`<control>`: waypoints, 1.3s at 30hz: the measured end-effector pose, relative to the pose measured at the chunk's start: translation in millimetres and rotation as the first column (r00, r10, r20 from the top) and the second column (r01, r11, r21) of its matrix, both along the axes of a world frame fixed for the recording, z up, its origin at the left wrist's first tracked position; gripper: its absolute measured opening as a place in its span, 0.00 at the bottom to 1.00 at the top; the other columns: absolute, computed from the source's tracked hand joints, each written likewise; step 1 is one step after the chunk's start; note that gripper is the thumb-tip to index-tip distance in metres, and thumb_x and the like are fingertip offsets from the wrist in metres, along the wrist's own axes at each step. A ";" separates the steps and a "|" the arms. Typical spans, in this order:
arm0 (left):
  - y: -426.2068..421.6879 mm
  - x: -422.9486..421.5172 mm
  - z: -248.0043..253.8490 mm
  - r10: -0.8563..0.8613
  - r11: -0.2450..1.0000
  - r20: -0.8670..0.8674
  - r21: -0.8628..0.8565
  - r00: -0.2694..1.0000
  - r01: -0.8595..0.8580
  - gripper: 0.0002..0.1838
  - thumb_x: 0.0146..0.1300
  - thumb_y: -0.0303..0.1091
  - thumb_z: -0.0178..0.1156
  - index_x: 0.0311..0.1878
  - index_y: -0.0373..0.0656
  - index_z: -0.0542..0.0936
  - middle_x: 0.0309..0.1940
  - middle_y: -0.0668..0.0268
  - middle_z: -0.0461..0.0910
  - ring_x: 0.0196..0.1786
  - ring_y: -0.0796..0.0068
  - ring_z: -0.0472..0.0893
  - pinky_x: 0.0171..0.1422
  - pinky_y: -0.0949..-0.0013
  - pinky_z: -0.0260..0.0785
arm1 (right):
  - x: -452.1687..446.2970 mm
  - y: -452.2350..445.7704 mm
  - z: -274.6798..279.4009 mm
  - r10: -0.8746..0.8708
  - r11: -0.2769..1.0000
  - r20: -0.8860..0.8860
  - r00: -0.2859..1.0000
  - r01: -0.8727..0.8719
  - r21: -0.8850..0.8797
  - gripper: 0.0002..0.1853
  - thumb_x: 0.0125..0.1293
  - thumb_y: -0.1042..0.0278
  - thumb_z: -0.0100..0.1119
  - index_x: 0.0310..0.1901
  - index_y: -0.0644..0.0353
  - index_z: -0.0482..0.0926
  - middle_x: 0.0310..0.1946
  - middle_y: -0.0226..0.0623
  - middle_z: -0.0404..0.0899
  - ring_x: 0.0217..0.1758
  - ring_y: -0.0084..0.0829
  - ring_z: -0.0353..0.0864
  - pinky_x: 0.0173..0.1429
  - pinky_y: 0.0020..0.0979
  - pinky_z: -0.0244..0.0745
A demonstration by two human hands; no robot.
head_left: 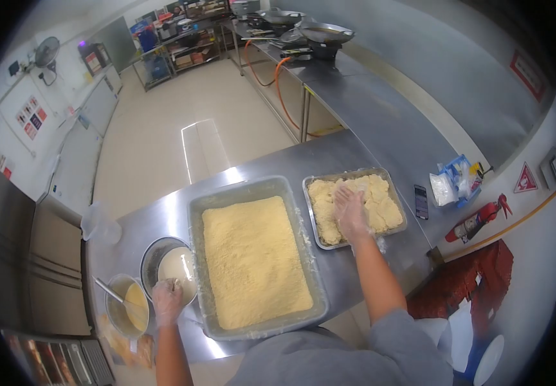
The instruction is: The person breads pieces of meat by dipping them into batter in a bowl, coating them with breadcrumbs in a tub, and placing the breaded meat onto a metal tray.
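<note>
My right hand (pixel 351 211), in a clear plastic glove, lies with fingers extended on pale yellow crumb-coated pieces (pixel 384 209). They fill a shallow metal tray (pixel 310 219). My left hand (pixel 167 300), also gloved and smeared with batter, is curled at the near rim of a metal bowl (pixel 146 259). Whitish liquid batter (pixel 178 265) shows inside that bowl. What the left fingers hold, if anything, is hidden. Between my hands stands a large grey tub (pixel 194 283) of loose yellow crumbs (pixel 255 257).
A pot (pixel 114 315) of yellow liquid with a whisk (pixel 114 293) stands left, below a clear plastic jug (pixel 101 225). A phone (pixel 421 201) and a blue basket (pixel 461 180) lie right. Woks (pixel 326 33) sit on the back counter. A fire extinguisher (pixel 477 220) is at right.
</note>
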State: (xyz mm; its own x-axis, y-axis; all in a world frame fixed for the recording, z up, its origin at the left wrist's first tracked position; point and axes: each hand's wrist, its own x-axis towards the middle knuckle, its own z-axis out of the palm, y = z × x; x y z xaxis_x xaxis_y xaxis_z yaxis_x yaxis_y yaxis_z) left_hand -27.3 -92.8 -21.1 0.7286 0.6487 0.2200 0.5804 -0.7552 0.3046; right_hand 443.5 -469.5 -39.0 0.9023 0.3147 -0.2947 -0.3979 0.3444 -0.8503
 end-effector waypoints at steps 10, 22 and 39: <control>9.7 -12.5 -19.8 -0.012 1.000 0.137 0.005 0.991 0.012 0.15 0.69 0.40 0.68 0.50 0.40 0.91 0.49 0.51 0.92 0.55 0.46 0.89 0.67 0.44 0.78 | -141.1 31.0 28.5 0.370 0.927 0.388 0.844 -0.366 -0.087 0.42 0.92 0.34 0.35 0.90 0.62 0.58 0.91 0.53 0.58 0.94 0.51 0.56 0.96 0.52 0.44; 18.4 -58.3 13.8 0.090 0.986 0.570 -0.168 0.817 0.009 0.15 0.68 0.29 0.68 0.56 0.44 0.92 0.50 0.53 0.92 0.54 0.47 0.89 0.63 0.50 0.82 | -275.7 77.0 39.9 0.901 0.390 0.226 0.370 -0.465 -0.795 0.35 0.93 0.44 0.41 0.82 0.66 0.73 0.83 0.51 0.74 0.89 0.42 0.69 0.92 0.40 0.57; 174.7 -415.0 -42.6 0.811 0.519 -0.008 -0.451 0.585 -0.726 0.19 0.79 0.42 0.61 0.59 0.39 0.89 0.55 0.45 0.91 0.60 0.46 0.89 0.65 0.49 0.80 | -300.1 80.7 14.1 0.578 0.670 0.186 0.795 -0.332 -0.664 0.35 0.88 0.37 0.54 0.74 0.65 0.81 0.70 0.47 0.86 0.70 0.41 0.86 0.72 0.44 0.77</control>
